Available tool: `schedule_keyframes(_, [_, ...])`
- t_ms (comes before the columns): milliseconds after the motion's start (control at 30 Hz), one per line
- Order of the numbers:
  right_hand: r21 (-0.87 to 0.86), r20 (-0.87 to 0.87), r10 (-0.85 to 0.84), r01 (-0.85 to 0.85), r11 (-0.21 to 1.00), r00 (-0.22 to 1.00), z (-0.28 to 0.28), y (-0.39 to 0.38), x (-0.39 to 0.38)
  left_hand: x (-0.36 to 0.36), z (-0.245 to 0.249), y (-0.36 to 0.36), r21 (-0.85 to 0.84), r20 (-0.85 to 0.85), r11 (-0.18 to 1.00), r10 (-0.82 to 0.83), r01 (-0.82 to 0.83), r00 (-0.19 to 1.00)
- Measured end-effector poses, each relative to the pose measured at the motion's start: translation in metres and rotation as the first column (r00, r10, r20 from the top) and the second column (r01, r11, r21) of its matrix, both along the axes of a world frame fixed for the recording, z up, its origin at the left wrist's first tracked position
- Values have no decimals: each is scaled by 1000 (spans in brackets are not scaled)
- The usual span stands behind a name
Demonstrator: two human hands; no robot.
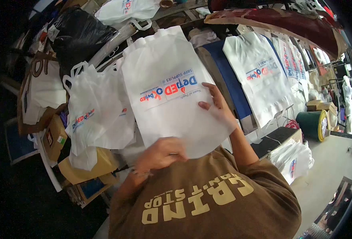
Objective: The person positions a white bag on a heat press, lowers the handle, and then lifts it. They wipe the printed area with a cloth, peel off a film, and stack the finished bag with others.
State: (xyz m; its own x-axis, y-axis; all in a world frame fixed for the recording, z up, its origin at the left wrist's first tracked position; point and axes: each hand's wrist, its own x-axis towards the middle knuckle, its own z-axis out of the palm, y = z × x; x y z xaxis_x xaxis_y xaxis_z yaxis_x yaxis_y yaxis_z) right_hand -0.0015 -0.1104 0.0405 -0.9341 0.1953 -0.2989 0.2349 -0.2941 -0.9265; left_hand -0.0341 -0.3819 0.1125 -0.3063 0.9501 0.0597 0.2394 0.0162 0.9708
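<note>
A white printed bag (164,111) lies in front of me, its red and blue print upside down from my side. My left hand (162,153) is at the bag's near edge, blurred, with its fingers curled together; what they hold is too small to make out. At the bag's right side, my right hand (217,105) has its fingers apart, thumb and index finger over the white surface near the print. White bags with handles (92,119) hang to the left. Another printed white bag (259,75) lies to the right on a blue board (227,75).
A black plastic bag (78,36) sits at the upper left, cardboard boxes (54,137) below it. A dark red panel (275,26) spans the upper right. A green spool (311,125) and a bundle of white bags (291,159) are at the right.
</note>
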Motion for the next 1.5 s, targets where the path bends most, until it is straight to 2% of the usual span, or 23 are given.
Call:
schedule_keyframes(67, [532,-99,178,-99,841,979,-3,13,-9,-9,29,-49,-99,38,992,86,-82,996])
schedule_keyframes(200, [532,-90,234,-152,833,968,-16,41,-44,-1,50,-161,-462,-14,821,371,-335,928])
schedule_keyframes(333, [580,-101,319,-205,788,942,-23,53,-76,35,-18,-237,-789,23,552,465,-269,885])
schedule_keyframes(400, [661,-31,337,-233,713,941,-26,54,-86,46,-43,-251,-951,-104,299,-59,-82,993])
schedule_keyframes(467, [753,-8,313,-200,627,950,-20,50,-87,28,-36,-253,-814,-40,497,469,-301,882])
schedule_keyframes(533, [859,-73,332,-110,500,940,-32,52,-85,-2,-31,-232,-617,-242,394,729,-681,640])
schedule_keyframes(600, [930,-103,349,-35,366,932,-28,41,-82,-64,-35,-214,-472,-644,159,609,-867,462])
schedule_keyframes(667, [974,-136,351,60,219,926,-22,32,-78,-121,-92,-221,26,-873,184,482,-983,67])
schedule_keyframes(700, [982,-108,359,43,184,927,-19,25,-74,-135,-109,-223,35,-870,189,490,-981,63])
schedule_keyframes(767, [998,-28,365,2,70,931,-14,13,-67,-162,-135,-222,-214,-970,-82,137,-973,202])
schedule_keyframes(833, [995,-21,383,-18,98,924,-10,0,-55,-175,-163,-240,-371,-902,-94,272,-924,334])
schedule_keyframes(900, [994,-50,391,7,112,919,-14,-3,-49,-179,-158,-239,-424,-901,-123,162,-897,403])
schedule_keyframes(967, [996,-57,414,23,87,908,-10,-7,-41,-211,-212,-304,-287,-944,174,-220,-942,247])
schedule_keyframes(1033, [976,-108,412,17,217,905,-13,-3,-43,-217,-143,-292,-210,-972,-20,-108,-978,210])
schedule_keyframes(1067, [937,-168,424,11,348,890,-12,-2,-45,-221,-117,-303,-16,-984,130,-175,-991,-7])
schedule_keyframes(1100, [909,-194,366,26,417,910,-1,-11,-46,-243,-103,-319,63,-978,67,-197,-996,-75])
schedule_keyframes(1133, [891,-266,395,68,449,880,0,-11,-53,-221,-13,-264,-40,-999,-89,19,-995,38])
schedule_keyframes(1200, [628,-124,290,-151,763,949,11,-21,-62,-160,100,-190,143,-988,243,95,-959,-123])
schedule_keyframes(1233, [632,-122,291,-152,760,949,11,-24,-70,-144,129,-175,190,-979,396,144,-899,-143])
schedule_keyframes(1300, [259,-160,357,-310,915,920,10,-28,-91,-93,181,-130,33,-986,642,144,-766,78])
schedule_keyframes(1333, [259,-164,364,-315,913,917,13,-32,-101,-75,183,-118,106,-994,755,74,-647,-76])
schedule_keyframes(1400, [-260,-37,306,-305,916,951,20,-35,-118,-39,177,-95,154,-949,872,263,-465,177])
schedule_keyframes(1500, [-382,-53,438,-424,821,897,38,-27,-133,-10,161,-82,44,-997,951,63,-306,53])
